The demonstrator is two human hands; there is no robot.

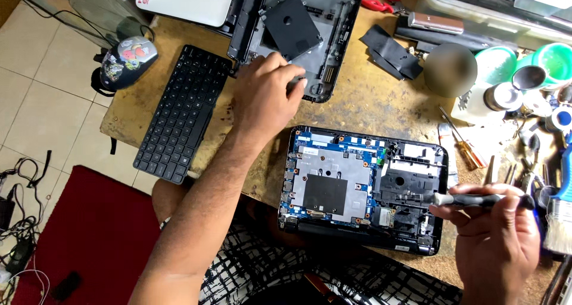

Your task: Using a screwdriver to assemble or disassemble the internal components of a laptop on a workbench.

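An opened small laptop base [363, 189] lies on the worn wooden table, its blue circuit board and silver shield plate exposed. My right hand [497, 245] grips a black-handled screwdriver [476, 200] held sideways, its tip over the laptop's right side. My left hand [268, 93] reaches forward, fingers curled down on the edge of a second dismantled laptop shell [325, 19] that carries a black square drive [292, 28]. A detached black keyboard [182, 111] lies just left of that hand.
A painted mouse [125, 57] sits at the table's left corner. Black strips [390, 51], an orange-handled screwdriver [465, 150], tape rolls, green tubs [551, 63], pliers and a brush crowd the right side. A white laptop lid [190, 1] lies at the back. Red mat and cables cover the floor at left.
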